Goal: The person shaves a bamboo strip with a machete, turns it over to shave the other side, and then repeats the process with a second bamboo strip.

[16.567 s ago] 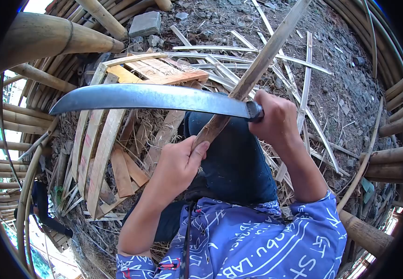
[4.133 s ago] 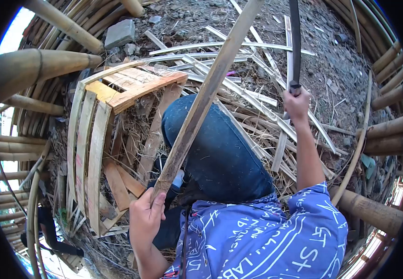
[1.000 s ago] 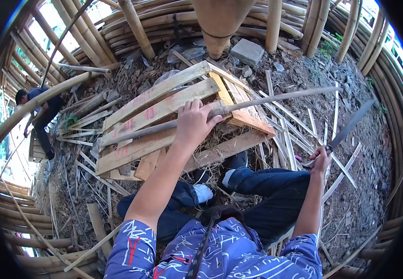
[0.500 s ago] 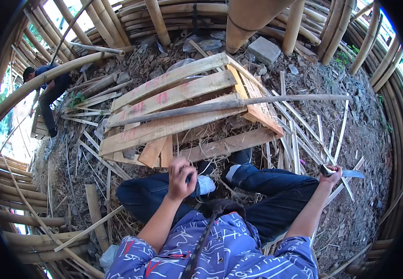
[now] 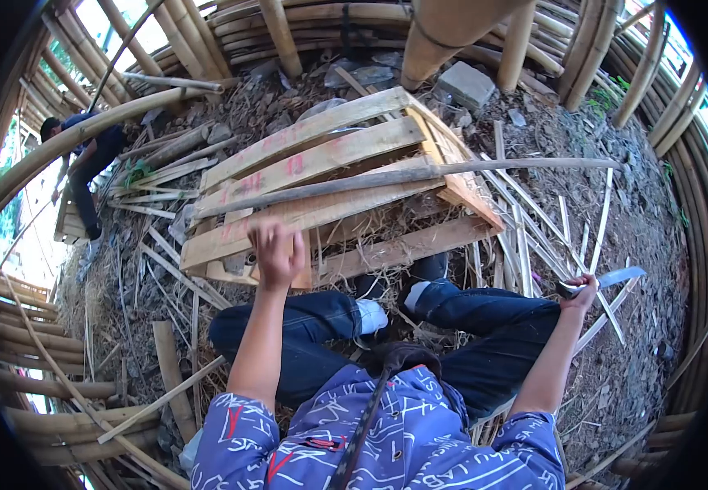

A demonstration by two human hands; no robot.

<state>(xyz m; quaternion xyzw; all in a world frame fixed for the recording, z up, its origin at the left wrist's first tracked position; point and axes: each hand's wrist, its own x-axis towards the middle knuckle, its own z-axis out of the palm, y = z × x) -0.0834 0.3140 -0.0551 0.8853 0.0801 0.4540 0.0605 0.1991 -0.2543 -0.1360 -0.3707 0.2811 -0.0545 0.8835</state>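
Note:
In front of me lies a slatted wooden crate [image 5: 313, 214] with red marks on its boards. A long grey stick [image 5: 525, 164] rests across it and juts out to the right. My left hand [image 5: 277, 255] is raised at the crate's near left side, overlapping its lowest front board in this view. Its fingers are loosely bent and a little apart, with nothing visible in them. Out to the right, my right hand [image 5: 580, 292] is closed round the handle of a large knife [image 5: 620, 276], whose blade points right and slightly upward.
Thin split strips [image 5: 525, 237] lie scattered on the ground right of the crate. A concrete block [image 5: 465, 86] sits behind it, beside a thick bamboo post [image 5: 444, 37]. At the far left another person [image 5: 92, 155] bends over. Bamboo rails [image 5: 51, 347] enclose the space.
My left hand has moved up and left toward the crate, its fingers loosening. My right hand has risen slightly, tilting the knife blade upward.

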